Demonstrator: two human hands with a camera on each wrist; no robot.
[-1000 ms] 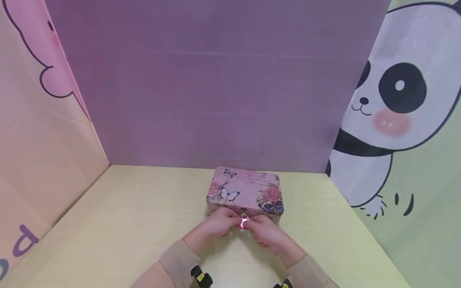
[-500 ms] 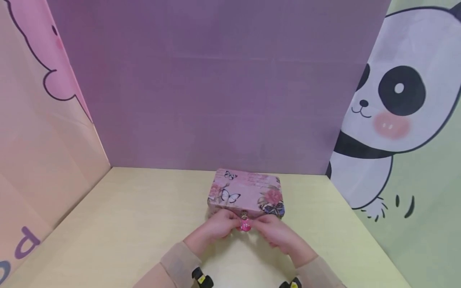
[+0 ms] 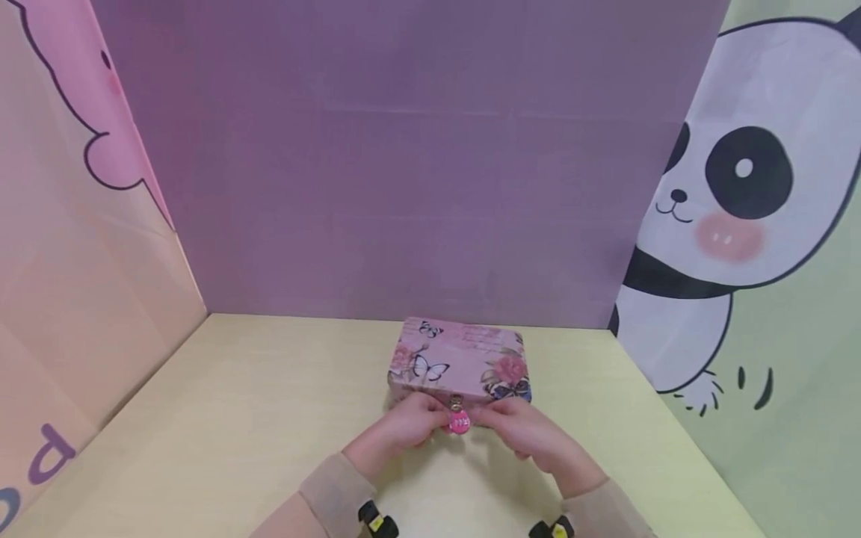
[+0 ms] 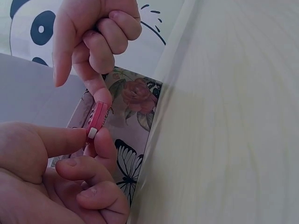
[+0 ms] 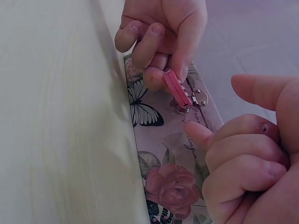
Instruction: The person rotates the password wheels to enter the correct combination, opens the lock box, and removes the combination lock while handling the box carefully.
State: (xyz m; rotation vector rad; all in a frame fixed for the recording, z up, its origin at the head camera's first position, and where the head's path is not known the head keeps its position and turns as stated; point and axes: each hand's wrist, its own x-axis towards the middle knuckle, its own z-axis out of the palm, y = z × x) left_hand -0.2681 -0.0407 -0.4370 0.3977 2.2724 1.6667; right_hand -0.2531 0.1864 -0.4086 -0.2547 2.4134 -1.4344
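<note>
A pink combination padlock point(image 3: 460, 423) hangs at the metal hasp point(image 5: 200, 97) on the front of a pink box point(image 3: 460, 357) printed with roses and butterflies. My left hand point(image 3: 410, 420) pinches the padlock between thumb and index finger. In the right wrist view, small number dials line the padlock's narrow side. Beside the lock is my right hand point(image 3: 528, 433), its thumb lifted apart and its index finger stretched toward the lock. The other right fingers curl in and hold nothing. Whether the right index fingertip touches the padlock or the box, I cannot tell.
The box's lid is down, and the box stands near the back of a pale wooden table point(image 3: 282, 388). Behind it rises a purple panel point(image 3: 417, 187). Printed side panels flank the table, with a panda point(image 3: 726, 217) on the right one.
My right thumb and index finger have drawn off the padlock toward the right, baring its pink face. The left hand keeps its pinch. The box has stayed in place.
</note>
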